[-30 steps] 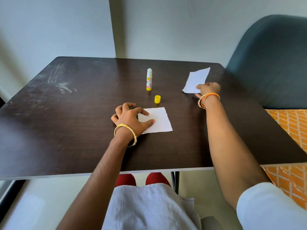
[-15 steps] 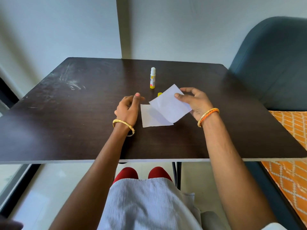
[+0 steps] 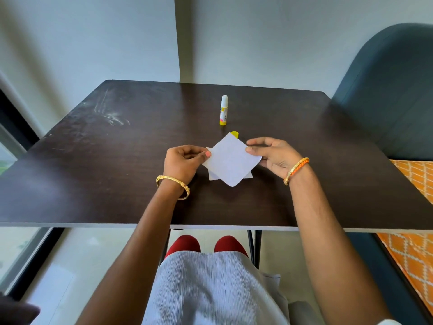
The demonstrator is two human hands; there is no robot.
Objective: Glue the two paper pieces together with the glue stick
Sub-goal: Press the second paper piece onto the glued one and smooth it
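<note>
Since 0.5 s ago top paper (image 3: pixel 230 160) swung diamond-wise over bottom paper (image 3: pixel 212 175), left hand (image 3: pixel 181 161) & right hand (image 3: pixel 274 156) both pinching its corners; glue stick (image 3: pixel 223 110) upright behind, uncapped; aligning step, next needs square-up & press.

Both hands hold the upper paper piece (image 3: pixel 230 160) turned diamond-wise: left hand (image 3: pixel 181 161) pinches its left corner, right hand (image 3: pixel 275 154) its right corner. It overlaps the lower paper piece (image 3: pixel 214 176) lying on the tabletop (image 3: pixel 117 172). Uncapped glue stick (image 3: pixel 223 110) stands upright behind (yellow cap (image 3: pixel 235 133) partly hidden by paper).
</note>
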